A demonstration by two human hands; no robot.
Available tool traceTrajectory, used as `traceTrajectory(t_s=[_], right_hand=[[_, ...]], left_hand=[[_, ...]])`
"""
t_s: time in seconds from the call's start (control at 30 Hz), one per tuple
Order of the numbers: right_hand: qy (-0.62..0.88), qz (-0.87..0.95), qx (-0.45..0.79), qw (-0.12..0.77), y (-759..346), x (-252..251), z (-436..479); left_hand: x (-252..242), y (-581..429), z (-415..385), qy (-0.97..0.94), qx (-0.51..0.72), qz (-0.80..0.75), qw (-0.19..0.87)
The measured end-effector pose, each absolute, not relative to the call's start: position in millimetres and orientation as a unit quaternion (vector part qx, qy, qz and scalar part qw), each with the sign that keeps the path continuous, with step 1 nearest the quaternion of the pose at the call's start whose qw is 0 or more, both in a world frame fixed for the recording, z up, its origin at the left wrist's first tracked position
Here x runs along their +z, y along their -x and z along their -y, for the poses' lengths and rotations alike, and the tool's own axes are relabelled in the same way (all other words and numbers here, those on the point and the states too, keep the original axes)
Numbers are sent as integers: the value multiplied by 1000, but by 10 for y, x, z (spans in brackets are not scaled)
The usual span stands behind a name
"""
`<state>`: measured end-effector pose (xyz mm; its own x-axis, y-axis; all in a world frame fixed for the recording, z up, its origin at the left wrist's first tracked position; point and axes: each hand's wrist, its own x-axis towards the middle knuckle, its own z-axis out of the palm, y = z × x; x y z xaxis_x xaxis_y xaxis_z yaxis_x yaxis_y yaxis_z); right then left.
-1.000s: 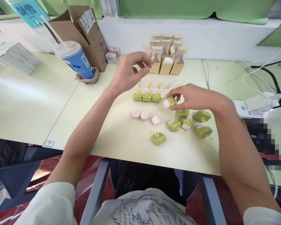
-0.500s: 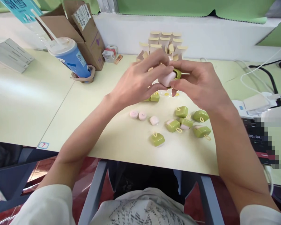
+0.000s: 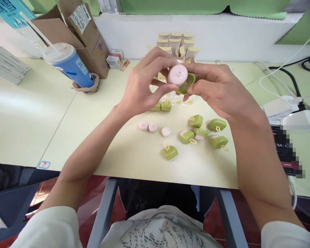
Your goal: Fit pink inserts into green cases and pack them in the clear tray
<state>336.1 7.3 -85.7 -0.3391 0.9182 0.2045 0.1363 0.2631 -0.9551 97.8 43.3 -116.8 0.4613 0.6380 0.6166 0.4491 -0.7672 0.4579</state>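
Between thumb and fingers my left hand (image 3: 144,82) grips a round pink piece (image 3: 178,74), its small central nub facing me. My right hand (image 3: 214,88) pinches a hollow green case (image 3: 186,84) just right of and behind the pink piece. Both are held above the table. Below them lie several green cases with yellow loops, one of them (image 3: 170,152) nearest the front edge. Two round pink pieces (image 3: 148,126) sit side by side, with a squarish pale pink piece (image 3: 166,131) to their right.
Small open boxes (image 3: 174,41) stand by the wall, with clear plastic packaging (image 3: 178,100) before them. At the left are a blue cup (image 3: 73,69) and a cardboard box (image 3: 96,51). A phone (image 3: 285,151) and white chargers (image 3: 299,113) lie at the right.
The pink piece, earlier against the green case, is now apart from it and turned to face me in my left hand. The case's hollow inside shows. The view has shifted slightly.
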Motion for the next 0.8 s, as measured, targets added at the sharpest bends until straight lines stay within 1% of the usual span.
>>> traceTrajectory(t_s=[0.1,0.17,0.2,0.27,0.33,0.37,0.43,0.5,0.57,0.67,0.8], right_hand=[[422,642,489,414,-3519,-885,-168],[440,641,487,399,-3629,-949,-248],[449,650,472,391,-3678,-992,-287],[470,688,419,362,-3749,-1088,-354],[491,737,355,299,-3770,-1179,-398],[500,760,323,260,-3761,-1219,-410],[513,798,257,182,-3704,-1288,-412],[518,825,194,117,-3615,-1347,-391],[518,839,149,69,-3519,-1405,-359],[533,838,113,27,-3412,-1497,-318],[555,829,69,-9,-3359,-1581,-303]], left_hand=[[-1096,-941,-477,-812,454,-310,198],[-1049,-896,-509,-823,429,-287,238],[-1033,-875,-520,-847,382,-275,248],[-1032,-856,-525,-909,225,-259,237],[-1074,-888,-503,-944,50,-264,191],[-1107,-920,-485,-947,-16,-275,165],[-1176,-997,-447,-941,-101,-299,124],[-1224,-1059,-416,-933,-139,-315,105],[-1244,-1089,-401,-928,-150,-325,105],[-1247,-1089,-402,-923,-151,-328,132],[-1266,-1076,-404,-921,-148,-326,154]])
